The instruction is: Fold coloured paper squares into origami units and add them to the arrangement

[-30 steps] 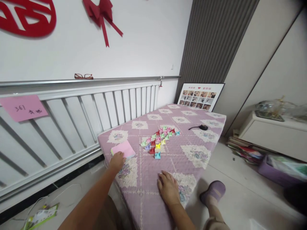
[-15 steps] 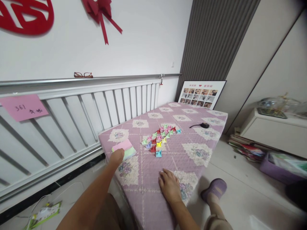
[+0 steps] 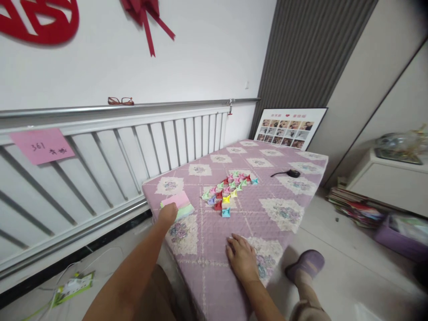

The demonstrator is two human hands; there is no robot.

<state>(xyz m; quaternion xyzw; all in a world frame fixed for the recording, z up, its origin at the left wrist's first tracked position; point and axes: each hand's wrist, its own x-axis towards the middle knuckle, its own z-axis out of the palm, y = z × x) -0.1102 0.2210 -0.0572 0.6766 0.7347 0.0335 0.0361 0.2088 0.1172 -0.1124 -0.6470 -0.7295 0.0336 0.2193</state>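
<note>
My left hand point(image 3: 169, 214) is at the table's left edge, fingers closed on the near corner of a stack of square coloured paper point(image 3: 182, 204). A pink sheet lies on top, with pale green showing beneath. How the fingertips sit on the sheets is hidden. My right hand point(image 3: 241, 256) rests palm down on the purple flowered tablecloth point(image 3: 214, 240), fingers stretched out and holding nothing. Between and beyond the hands stand several small folded paper pieces point(image 3: 226, 199) in red, yellow, green, pink and blue, grouped in slanting rows.
A black corded object point(image 3: 293, 173) lies on the far right of the table. A framed photo board point(image 3: 290, 128) leans behind it. A white radiator point(image 3: 187, 138) runs along the left, with glasses point(image 3: 121, 101) on the pipe above. A power strip point(image 3: 74, 287) lies on the floor.
The view has shifted slightly, so everything sits a little further right. My left hand stays on the paper stack, and my right hand still lies flat on the cloth.
</note>
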